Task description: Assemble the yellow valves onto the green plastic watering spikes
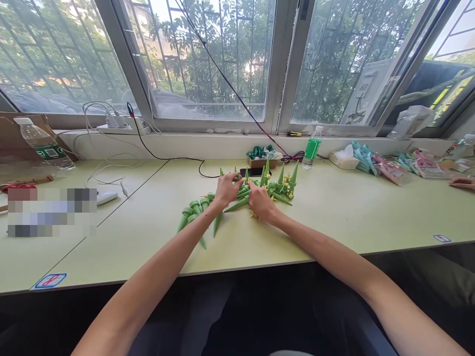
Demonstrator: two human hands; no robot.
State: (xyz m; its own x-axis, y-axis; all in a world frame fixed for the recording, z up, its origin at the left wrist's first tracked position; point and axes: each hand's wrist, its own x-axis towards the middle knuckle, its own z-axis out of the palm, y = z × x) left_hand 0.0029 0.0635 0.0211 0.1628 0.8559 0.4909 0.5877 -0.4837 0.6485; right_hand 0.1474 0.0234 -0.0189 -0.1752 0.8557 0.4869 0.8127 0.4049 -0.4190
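Observation:
My left hand point(227, 190) is closed in a pinch, its fingertips close to those of my right hand. What it pinches is too small to make out. My right hand point(261, 201) is curled with thumb and forefinger together, and a green plant watering spike point(237, 204) runs out of it toward the lower left. Behind and right of the hands, more green spikes point(294, 179) with small yellow valves stand upright or lie in a heap. Left of my left wrist lie several loose green spikes point(195, 206) with capped heads. Yellow pieces point(254, 214) show under my right hand.
A black phone point(256, 172) and a small box point(261, 159) lie behind the spikes. Bottles stand at right point(312, 148) and left point(43, 143). A black cable point(166, 158) crosses the table. Bagged items point(386, 165) and another person's hand point(463, 183) are at far right.

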